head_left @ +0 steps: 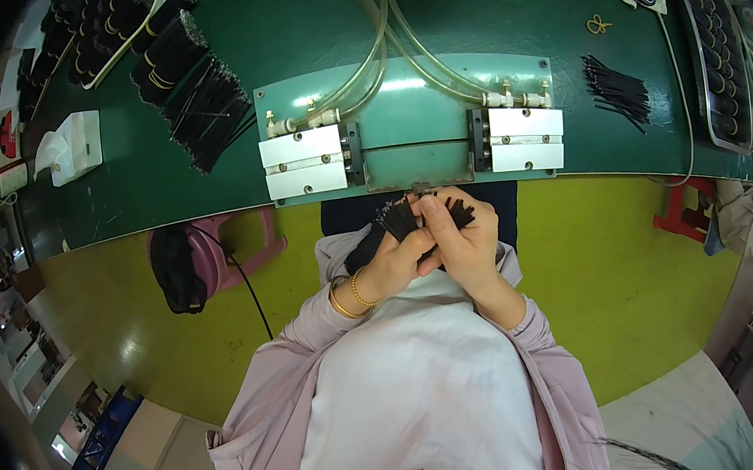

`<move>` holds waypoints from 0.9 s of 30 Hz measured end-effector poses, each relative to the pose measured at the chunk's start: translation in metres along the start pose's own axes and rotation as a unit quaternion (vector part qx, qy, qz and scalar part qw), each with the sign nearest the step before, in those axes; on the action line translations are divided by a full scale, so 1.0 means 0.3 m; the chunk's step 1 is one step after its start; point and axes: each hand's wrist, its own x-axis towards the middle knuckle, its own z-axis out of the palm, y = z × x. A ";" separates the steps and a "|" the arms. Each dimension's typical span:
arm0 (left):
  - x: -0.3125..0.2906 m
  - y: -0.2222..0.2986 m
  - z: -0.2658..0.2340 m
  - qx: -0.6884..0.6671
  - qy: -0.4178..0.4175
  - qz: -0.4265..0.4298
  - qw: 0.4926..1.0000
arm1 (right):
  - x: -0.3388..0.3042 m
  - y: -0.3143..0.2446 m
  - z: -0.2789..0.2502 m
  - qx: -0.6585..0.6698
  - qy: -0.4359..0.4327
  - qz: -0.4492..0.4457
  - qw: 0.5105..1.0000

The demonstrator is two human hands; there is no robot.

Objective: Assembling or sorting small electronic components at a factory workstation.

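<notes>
Holding black bundle (401,221) both hands, just below bench edge (588,171)

dark green workbench (262,18), yellow-green floor (632,273), pink stool (240,247)

bench top (263,9) looks like a matt green mat, smooth. the two clamp blocks (306,160) at about 12 o'clock are bare brushed metal, on a glossy green painted plate (408,118). clear soft plastic hoses (371,39). black bundle (397,219) in the hands looks like matt plastic strands. gold bangles (353,295) at left wrist, shiny metal. floor (630,292) glossy yellow-green.
</notes>
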 end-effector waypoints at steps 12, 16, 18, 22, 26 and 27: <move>0.005 0.002 -0.022 -0.018 -0.054 -0.015 0.998 | -0.004 0.012 0.007 -0.008 0.026 0.003 1.000; 0.002 0.012 0.004 0.027 0.002 0.006 1.000 | -0.005 0.018 0.007 -0.013 0.026 0.012 0.999; 0.002 0.010 0.004 0.057 -0.002 0.037 0.998 | -0.005 0.018 0.008 -0.009 0.027 0.017 0.999; 0.006 -0.004 -0.028 0.041 -0.029 0.000 0.999 | -0.008 0.010 0.004 0.019 0.018 0.030 0.999; 0.002 0.010 -0.032 0.105 -0.072 0.020 0.992 | -0.007 0.012 -0.015 0.037 -0.024 0.043 0.998; 0.002 0.013 -0.030 0.145 -0.088 0.044 0.985 | -0.007 0.013 -0.018 0.040 -0.041 0.047 0.997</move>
